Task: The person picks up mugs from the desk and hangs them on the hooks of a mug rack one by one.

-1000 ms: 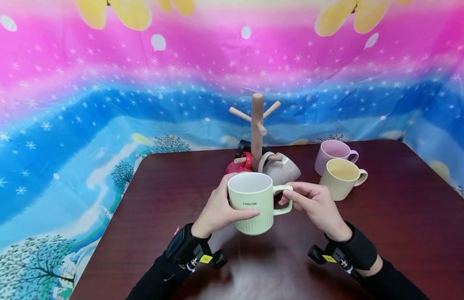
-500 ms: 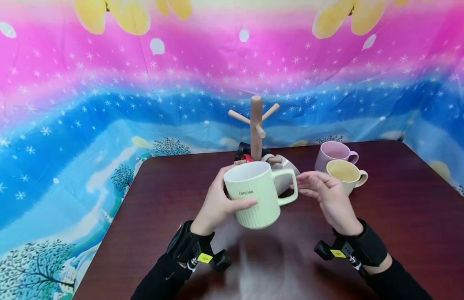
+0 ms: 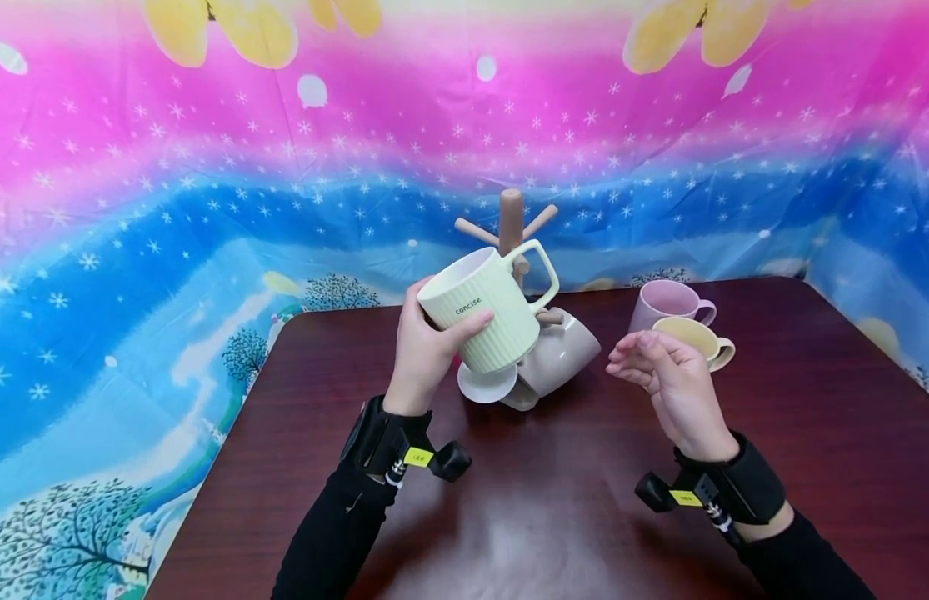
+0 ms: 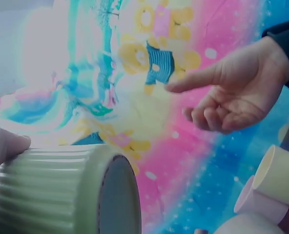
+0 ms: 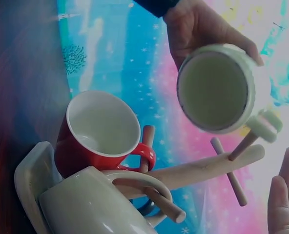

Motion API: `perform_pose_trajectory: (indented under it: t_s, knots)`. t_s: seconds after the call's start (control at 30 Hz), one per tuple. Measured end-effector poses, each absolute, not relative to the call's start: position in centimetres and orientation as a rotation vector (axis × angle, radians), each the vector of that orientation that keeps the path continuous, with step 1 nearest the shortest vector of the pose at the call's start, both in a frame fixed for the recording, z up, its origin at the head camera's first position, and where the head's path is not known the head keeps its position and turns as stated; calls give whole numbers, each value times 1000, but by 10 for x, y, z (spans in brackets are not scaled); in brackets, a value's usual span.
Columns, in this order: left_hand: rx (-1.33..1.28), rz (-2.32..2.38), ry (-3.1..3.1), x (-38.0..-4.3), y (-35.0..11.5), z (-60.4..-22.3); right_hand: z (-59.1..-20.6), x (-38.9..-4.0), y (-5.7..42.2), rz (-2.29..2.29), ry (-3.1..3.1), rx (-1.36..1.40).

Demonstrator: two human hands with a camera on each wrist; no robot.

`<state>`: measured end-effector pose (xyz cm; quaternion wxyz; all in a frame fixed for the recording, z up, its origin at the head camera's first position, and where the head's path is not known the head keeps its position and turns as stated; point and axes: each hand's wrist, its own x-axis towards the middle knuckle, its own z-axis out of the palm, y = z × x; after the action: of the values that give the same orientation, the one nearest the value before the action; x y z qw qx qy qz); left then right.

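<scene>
My left hand (image 3: pixel 427 350) grips the body of a pale green ribbed mug (image 3: pixel 479 312) marked "concise", thumb across its front. The mug is raised and tilted in front of the wooden mug rack (image 3: pixel 511 221), its handle (image 3: pixel 542 271) toward the upper right. In the right wrist view that handle overlaps the end of an upper peg (image 5: pixel 243 146). My right hand (image 3: pixel 674 387) is off to the right, holding nothing, its fingers loosely bent. On the rack's lower pegs hang a red mug (image 5: pixel 100 129) with a white inside and a grey mug (image 3: pixel 565 354).
A pink mug (image 3: pixel 662 302) and a yellow mug (image 3: pixel 700 336) stand on the dark wooden table (image 3: pixel 344 367) at the right, beyond my right hand. Two other upper pegs (image 3: pixel 541 220) of the rack stick out bare. A patterned cloth (image 3: pixel 172 208) hangs behind the table.
The right hand has let go of the mug's handle and drawn back to the right. The left hand has lifted the mug up toward the rack and tilted it, handle rising.
</scene>
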<state>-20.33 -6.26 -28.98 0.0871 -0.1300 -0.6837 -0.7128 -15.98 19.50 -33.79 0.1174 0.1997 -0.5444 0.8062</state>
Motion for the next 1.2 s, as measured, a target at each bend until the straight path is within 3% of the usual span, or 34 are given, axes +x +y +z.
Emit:
perform_pose_trajectory:
  t_s: [0.67,1.2]
  knots:
    - [-195,-2094,-2064,-231,-56,-312,-343,-161,192,2341,-1774,533]
    - [-135,-2103,-2141,-228,-55,-323,-345,-163,192,2385,-1776,592]
